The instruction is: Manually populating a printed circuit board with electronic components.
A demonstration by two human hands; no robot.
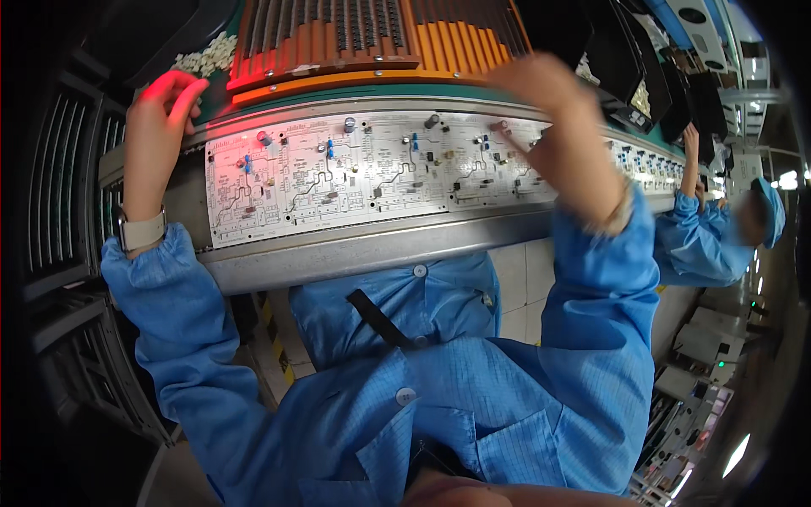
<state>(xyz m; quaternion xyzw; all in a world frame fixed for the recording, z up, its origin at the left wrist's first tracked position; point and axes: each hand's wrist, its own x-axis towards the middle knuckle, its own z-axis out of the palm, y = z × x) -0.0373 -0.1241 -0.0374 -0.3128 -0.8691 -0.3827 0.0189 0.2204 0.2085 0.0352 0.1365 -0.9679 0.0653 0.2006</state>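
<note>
My left hand (166, 103) is at the far left, beside a pile of small white parts (209, 57) and lit by a red glow. Its fingers are curled in with the thumb against them; whatever they hold, if anything, is hidden. My right hand (545, 93), smeared by motion, hangs over the right part of the boards near the bin rack's front edge. In front of me lies a row of white circuit boards (304, 203) fitted with blue, black and grey components. Behind them stands an orange and brown slotted rack (329, 74), its channels partly filled with dark components.
A metal rail (355, 253) runs along the near edge of the boards. Black bins (629, 51) stand at the back right. Further right, a co-worker in blue (710, 241) reaches toward the same line. Dark metal racks (63, 186) stand at the left.
</note>
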